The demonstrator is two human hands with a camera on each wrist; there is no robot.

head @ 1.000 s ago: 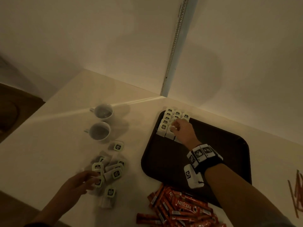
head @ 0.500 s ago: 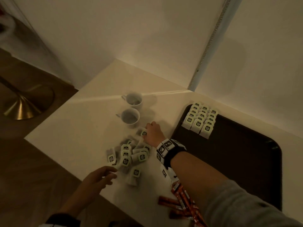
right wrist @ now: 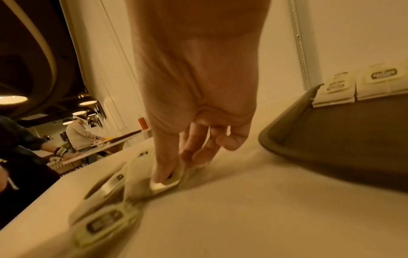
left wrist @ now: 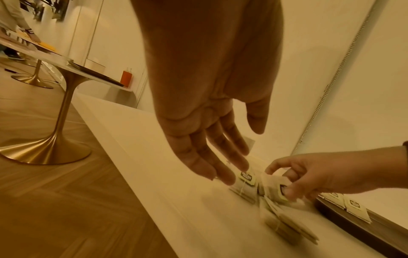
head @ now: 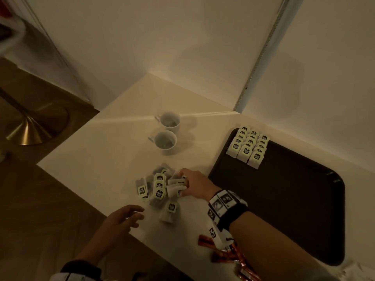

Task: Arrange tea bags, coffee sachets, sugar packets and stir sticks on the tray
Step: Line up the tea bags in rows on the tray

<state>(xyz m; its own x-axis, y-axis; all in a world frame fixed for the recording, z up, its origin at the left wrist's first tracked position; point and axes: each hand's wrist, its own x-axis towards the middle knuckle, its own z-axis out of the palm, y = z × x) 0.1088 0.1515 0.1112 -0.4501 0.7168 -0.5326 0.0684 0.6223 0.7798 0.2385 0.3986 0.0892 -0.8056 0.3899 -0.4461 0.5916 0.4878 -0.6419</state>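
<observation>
A loose pile of tea bags (head: 159, 188) lies on the white counter, left of the dark tray (head: 284, 209). My right hand (head: 192, 184) reaches into the pile's right side and pinches a tea bag (right wrist: 167, 179) between thumb and fingers; the same tea bag (left wrist: 279, 190) shows in the left wrist view. My left hand (head: 125, 217) hovers at the counter's front edge with straight fingers (left wrist: 220, 167), just short of the pile and holding nothing. Several tea bags (head: 248, 146) stand in neat rows in the tray's far left corner. Red coffee sachets (head: 227, 254) lie under my right forearm.
Two white cups (head: 166, 131) stand behind the pile, near the wall corner. The counter edge (head: 85, 191) drops to a wooden floor on the left, where a brass table foot (head: 34, 126) stands. A person (right wrist: 78, 134) works at a far table.
My right hand left the tray's rows, crossed left to the loose pile and now pinches a tea bag there. My left hand stayed at the front edge, fingers spread.
</observation>
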